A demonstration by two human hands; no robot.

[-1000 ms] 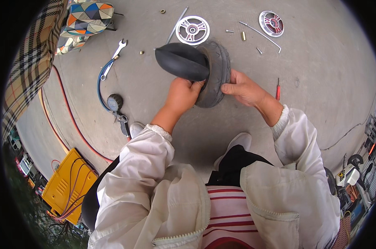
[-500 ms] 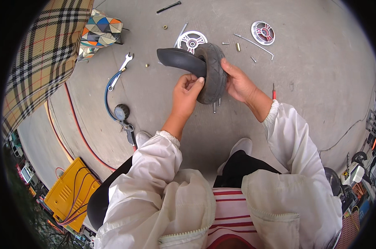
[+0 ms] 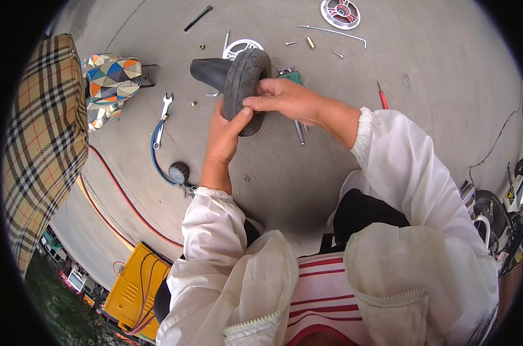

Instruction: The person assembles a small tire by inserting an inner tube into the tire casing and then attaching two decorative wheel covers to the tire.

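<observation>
Between my two hands a small black tyre [image 3: 247,78] is held upright above the concrete floor, its tread turned toward the left. A black inner tube [image 3: 210,74] bulges out of its left side; the rest of the tube is hidden by the tyre. My left hand [image 3: 224,131] grips the tyre's lower left edge with the thumb on the tread. From the right, my right hand [image 3: 290,101] has its thumb across the tread and its fingers inside the tyre's opening. Just behind the tyre lies a silver wheel rim half [image 3: 242,45], partly covered.
A second rim half [image 3: 340,14], a bent rod [image 3: 336,33], small bolts and a brass sleeve [image 3: 310,42] lie beyond. At left are a wrench [image 3: 163,118], a gauge [image 3: 179,172] with blue hose, and a yellow case [image 3: 135,288]. A red-handled screwdriver [image 3: 383,97] lies right.
The tyre and tube have moved left in view and the tread has turned toward the left. My right hand has shifted from the tyre's outer side into its opening.
</observation>
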